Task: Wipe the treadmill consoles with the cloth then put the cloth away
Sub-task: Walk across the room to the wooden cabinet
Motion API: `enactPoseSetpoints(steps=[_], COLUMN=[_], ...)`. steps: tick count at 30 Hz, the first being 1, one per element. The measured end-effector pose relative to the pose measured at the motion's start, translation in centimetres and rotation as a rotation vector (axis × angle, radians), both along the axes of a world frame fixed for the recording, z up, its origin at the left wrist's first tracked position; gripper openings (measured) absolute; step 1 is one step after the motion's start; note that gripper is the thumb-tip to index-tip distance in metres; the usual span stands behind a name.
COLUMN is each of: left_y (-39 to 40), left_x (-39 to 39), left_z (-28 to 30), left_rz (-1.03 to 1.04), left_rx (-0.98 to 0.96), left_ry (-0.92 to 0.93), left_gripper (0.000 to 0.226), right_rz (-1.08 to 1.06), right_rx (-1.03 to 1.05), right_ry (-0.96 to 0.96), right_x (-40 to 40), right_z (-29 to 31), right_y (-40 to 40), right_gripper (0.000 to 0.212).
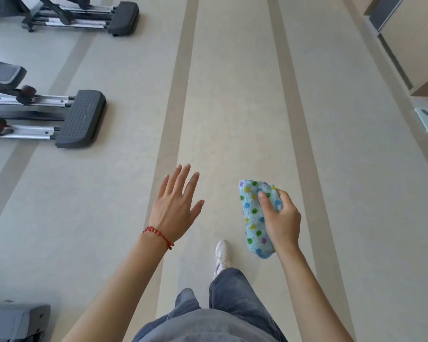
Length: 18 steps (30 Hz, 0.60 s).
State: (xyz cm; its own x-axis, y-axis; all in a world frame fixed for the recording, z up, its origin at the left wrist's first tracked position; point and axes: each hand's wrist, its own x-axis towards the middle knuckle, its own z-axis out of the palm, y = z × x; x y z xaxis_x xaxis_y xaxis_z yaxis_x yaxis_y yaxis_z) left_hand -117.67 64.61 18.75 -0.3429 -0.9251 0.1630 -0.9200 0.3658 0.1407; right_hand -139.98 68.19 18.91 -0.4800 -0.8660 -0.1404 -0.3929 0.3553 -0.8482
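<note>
Pale striped floor [232,95] under exercise machines [79,118] and a white shoe [223,251].

Right hand [281,218] grips a folded light-blue cloth [255,218] with coloured dots, thumb across its top, cloth held above the floor [232,95]. Left hand [176,206] is spread flat, fingers straight, holding nothing; a red bead bracelet [158,234] sits on its wrist. Below, grey trousers [220,309] and one white shoe [223,253] on pale flooring with darker stripes. Two exercise machines [79,119] stand at left, well apart from the hands.
</note>
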Motion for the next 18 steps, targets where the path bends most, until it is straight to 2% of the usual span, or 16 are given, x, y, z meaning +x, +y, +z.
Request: enactPoseSetpoints(steps=[9,18], left_y=[-16.8,-35.5], left_x=[-6.0,-8.0], left_z=[2.3,0.2], left_rz=[0.027,-0.018], left_rx=[-0.009,0.014], left_ry=[-0.005,-0.001], left_gripper=[0.059,0.059], right_rz=[0.012,0.013], right_rx=[-0.014,-0.011], right_ry=[-0.018,-0.017], right_x=[-5.7,-7.2], right_z=[1.7,0.2], right_y=[-17.8,-35.8], right_gripper=[0.027,0.03])
